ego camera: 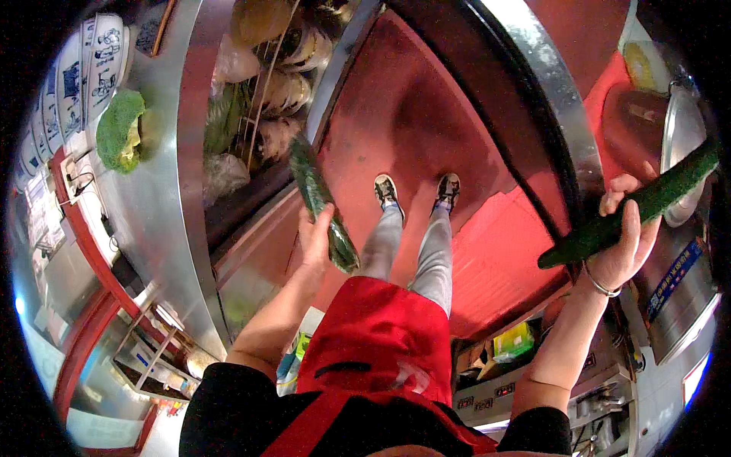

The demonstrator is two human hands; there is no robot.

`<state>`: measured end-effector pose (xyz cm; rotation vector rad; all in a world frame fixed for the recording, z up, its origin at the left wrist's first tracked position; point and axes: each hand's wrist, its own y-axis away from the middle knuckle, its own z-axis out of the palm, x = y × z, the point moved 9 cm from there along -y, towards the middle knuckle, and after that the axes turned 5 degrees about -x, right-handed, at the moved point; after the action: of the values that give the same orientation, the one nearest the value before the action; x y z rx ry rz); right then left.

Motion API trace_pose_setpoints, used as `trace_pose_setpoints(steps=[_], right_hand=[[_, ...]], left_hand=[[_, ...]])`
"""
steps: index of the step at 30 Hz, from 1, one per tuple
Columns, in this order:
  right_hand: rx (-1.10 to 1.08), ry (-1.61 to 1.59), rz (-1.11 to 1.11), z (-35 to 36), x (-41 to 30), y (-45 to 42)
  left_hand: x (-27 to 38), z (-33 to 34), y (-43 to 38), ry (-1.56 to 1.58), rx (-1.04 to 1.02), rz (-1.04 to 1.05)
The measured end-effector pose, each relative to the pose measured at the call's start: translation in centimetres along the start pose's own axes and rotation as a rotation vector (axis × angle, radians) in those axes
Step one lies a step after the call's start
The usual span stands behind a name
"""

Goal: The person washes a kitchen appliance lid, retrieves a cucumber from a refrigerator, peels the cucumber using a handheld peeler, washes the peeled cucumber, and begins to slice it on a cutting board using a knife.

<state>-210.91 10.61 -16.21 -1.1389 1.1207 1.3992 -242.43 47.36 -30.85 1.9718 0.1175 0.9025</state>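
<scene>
My left hand [315, 235] is closed around a long dark green cucumber [317, 197], held over the red floor beside an open lower shelf. Its upper end points towards the shelf's contents. Out to the right, my right hand [625, 243] grips a second cucumber [605, 233], which slants up towards the right rim of the view. A metal bangle [604, 289] circles the right wrist. Far to the left, a broccoli head [121, 131] lies by itself on a stainless steel counter [154, 188].
Bagged produce [280, 94] fills the shelf under the left counter. Stacked patterned bowls [105, 54] stand behind the broccoli. A curved metal counter edge [531, 45] runs along the right, with a metal lid [682, 131] near the right hand. Below me is the red floor [371, 125].
</scene>
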Motion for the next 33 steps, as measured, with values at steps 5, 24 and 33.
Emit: trace_pose_setpoints(steps=[5,24,33], right_hand=[[0.011,0.022,0.023,-1.0,0.5,0.3],[-0.012,0.194,0.059,-1.4,0.7,0.5],[-0.013,0.253,-0.016,0.5,-0.6,0.4]], left_hand=[[5.5,-4.2,-2.9,0.326,0.151,0.444],[7.7,-32.4,-22.2,-0.096,1.007,0.419],[11.4,-29.5,-19.3,-0.38,1.112,0.518]])
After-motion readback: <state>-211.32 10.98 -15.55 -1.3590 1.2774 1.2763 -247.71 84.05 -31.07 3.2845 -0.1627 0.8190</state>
